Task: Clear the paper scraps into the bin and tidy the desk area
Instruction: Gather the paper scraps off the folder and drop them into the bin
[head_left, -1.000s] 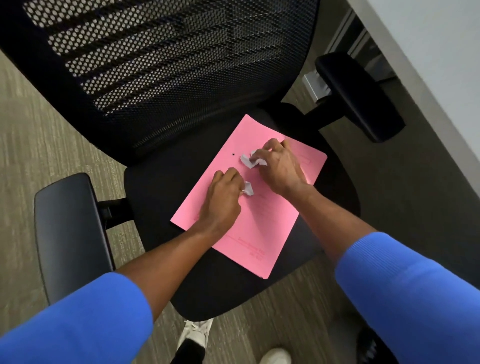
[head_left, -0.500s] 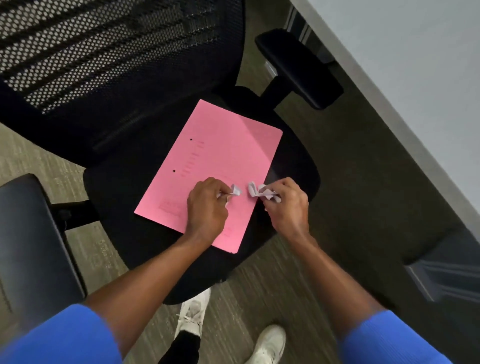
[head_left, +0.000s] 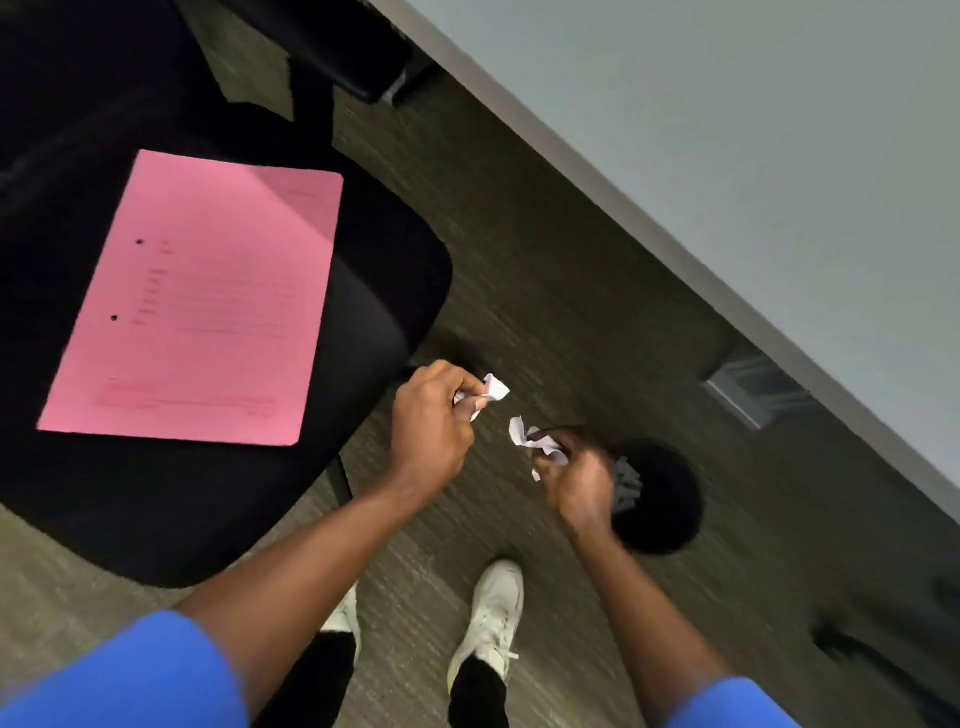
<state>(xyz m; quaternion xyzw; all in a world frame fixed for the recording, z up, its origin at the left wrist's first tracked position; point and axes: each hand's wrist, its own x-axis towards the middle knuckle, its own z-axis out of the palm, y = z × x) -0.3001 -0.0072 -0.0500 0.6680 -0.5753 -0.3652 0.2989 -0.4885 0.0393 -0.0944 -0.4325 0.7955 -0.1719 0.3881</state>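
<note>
My left hand (head_left: 431, 421) is closed on a crumpled white paper scrap (head_left: 493, 388), held over the carpet just right of the chair seat. My right hand (head_left: 576, 478) grips another bunch of white paper scraps (head_left: 535, 441) right above the near rim of a round black bin (head_left: 665, 499) on the floor. Some pale paper shows inside the bin beside my right hand. A pink folder (head_left: 202, 301) lies flat on the black chair seat (head_left: 374, 312) to the left, with no scraps on it.
The grey desk top (head_left: 727, 130) runs diagonally across the upper right, with a metal bracket (head_left: 748, 389) under its edge. A chair armrest (head_left: 343, 57) sticks out at the top. My white shoes (head_left: 493, 618) stand on the carpet below my hands.
Both hands lifted the scraps off the pink folder and carried them right, away from the chair. The view swung right and the bin came into sight under my right hand.
</note>
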